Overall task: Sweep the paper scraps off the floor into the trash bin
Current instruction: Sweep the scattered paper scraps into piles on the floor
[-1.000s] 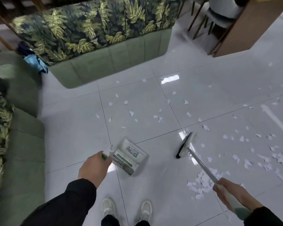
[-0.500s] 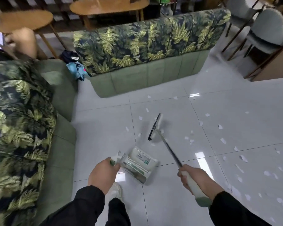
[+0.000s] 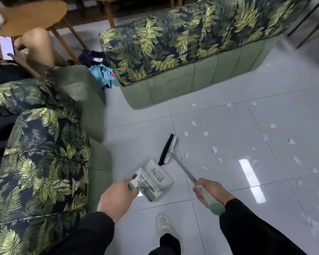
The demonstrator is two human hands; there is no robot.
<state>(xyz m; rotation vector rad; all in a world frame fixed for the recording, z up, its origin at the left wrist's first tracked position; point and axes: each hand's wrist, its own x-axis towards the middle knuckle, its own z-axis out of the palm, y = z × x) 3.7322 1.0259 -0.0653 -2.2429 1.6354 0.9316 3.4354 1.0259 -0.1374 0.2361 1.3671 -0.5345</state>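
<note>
White paper scraps [image 3: 214, 149] lie scattered over the glossy white floor tiles, mostly to the right of the broom. My right hand [image 3: 209, 190] grips the white and green handle of a small broom; its black-bristled head [image 3: 167, 150] sits just beyond the dustpan, left of the scraps. My left hand [image 3: 116, 196] grips the handle of a white dustpan [image 3: 155, 178], held low over the floor in front of my feet. No trash bin shows in this view.
A leaf-patterned green sofa [image 3: 191, 57] runs across the back and another sofa [image 3: 41, 153] fills the left. Clothes [image 3: 101, 70] lie in the corner between them. A seated person with a phone [image 3: 6, 47] and wooden tables are at top left. My shoe [image 3: 164, 224] is below.
The view has swung left toward the sofas. The broom head has moved left, from the scattered scraps to right beside the dustpan. Both hands keep their grips.
</note>
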